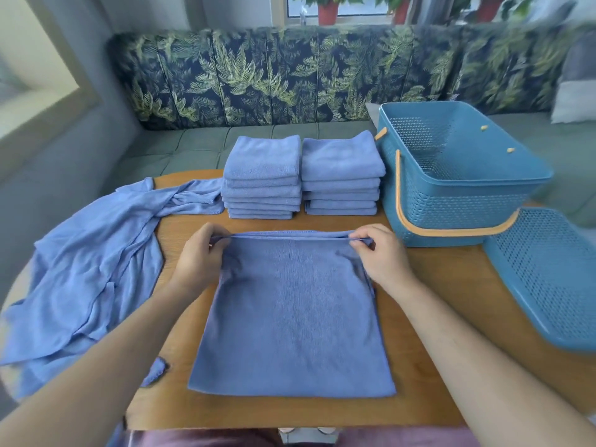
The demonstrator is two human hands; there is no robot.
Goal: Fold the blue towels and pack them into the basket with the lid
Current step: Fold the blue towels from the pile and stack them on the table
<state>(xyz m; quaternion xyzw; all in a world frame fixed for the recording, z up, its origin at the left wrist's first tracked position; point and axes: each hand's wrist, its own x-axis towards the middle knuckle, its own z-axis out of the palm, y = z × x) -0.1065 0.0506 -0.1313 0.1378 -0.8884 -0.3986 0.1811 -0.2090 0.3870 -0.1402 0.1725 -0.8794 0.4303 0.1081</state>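
A flat blue microfibre towel [292, 321] lies in the middle of the round wooden surface [435, 285], its near edge close to the person. Its far edge shows two layers. The left hand [200, 256] and the right hand [383, 256] are each at a far corner of this towel. Their fingers are curled, and thumb and fingertips pinch the layered edge, which runs straight between the two hands. Both bare forearms reach in from the near side.

Beyond the towel, at the far edge of the surface, stand two piles of folded blue towels, the left stack [263, 179] and the right stack [342, 175], just beside each other. Left of them, a heap of unfolded blue towels [90, 262] sprawls across the surface and hangs over its left edge. A small blue towel corner [154, 371] shows beside the left forearm.

On the right, the blue perforated plastic basket [451, 204] stands upright and open, its orange handle [451, 233] folded down along the near wall. The blue perforated lid [548, 279] lies flat just beside the basket, nearer and to the right, off the basket.

Behind the surface runs a sofa with a dark leaf-print back [290, 75]. Red flower pots [328, 11] stand at the window above it.
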